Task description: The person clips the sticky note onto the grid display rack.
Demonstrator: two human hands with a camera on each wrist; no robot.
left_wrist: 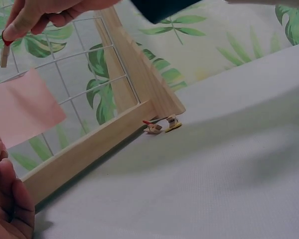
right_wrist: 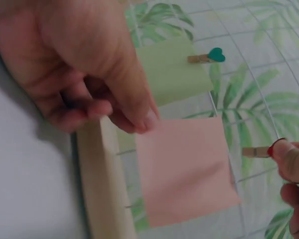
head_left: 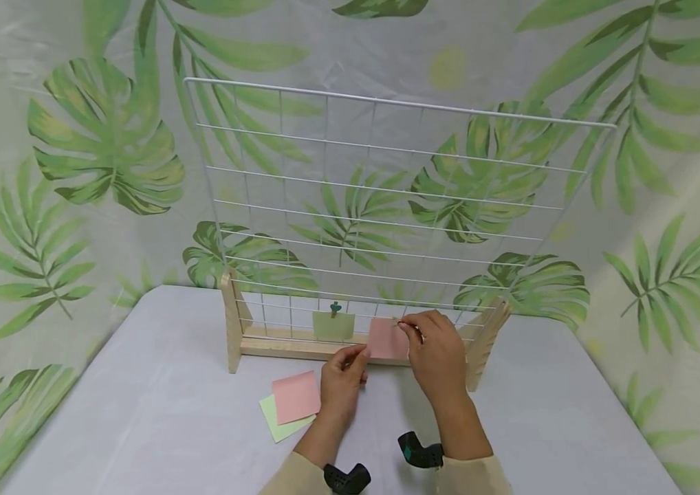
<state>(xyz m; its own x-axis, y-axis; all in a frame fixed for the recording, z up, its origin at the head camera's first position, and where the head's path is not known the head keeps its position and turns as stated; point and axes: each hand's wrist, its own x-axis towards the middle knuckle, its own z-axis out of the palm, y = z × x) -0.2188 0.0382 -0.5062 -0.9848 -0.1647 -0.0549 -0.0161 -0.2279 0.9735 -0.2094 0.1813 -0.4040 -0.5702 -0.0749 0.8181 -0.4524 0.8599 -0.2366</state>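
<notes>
My left hand (head_left: 340,381) pinches a pink paper note (head_left: 387,338) by its lower left corner, holding it up against the white wire grid (head_left: 399,103). Between thumb and finger of my right hand (head_left: 439,354) is a small wooden clothespin (right_wrist: 256,152) with a red top. In the right wrist view its tip points at the note's edge, with a gap between them. Left of the pink note, a green paper note (head_left: 333,330) hangs on the grid under a clothespin (right_wrist: 198,59) with a teal heart.
A loose pink note (head_left: 296,397) overlaps a light green one (head_left: 276,423) on the white table, left of my left hand. Two small clothespins, one red (left_wrist: 152,127) and one yellow (left_wrist: 173,123), lie beside the rack's wooden foot (left_wrist: 162,94). A wooden bar (head_left: 291,349) joins the feet.
</notes>
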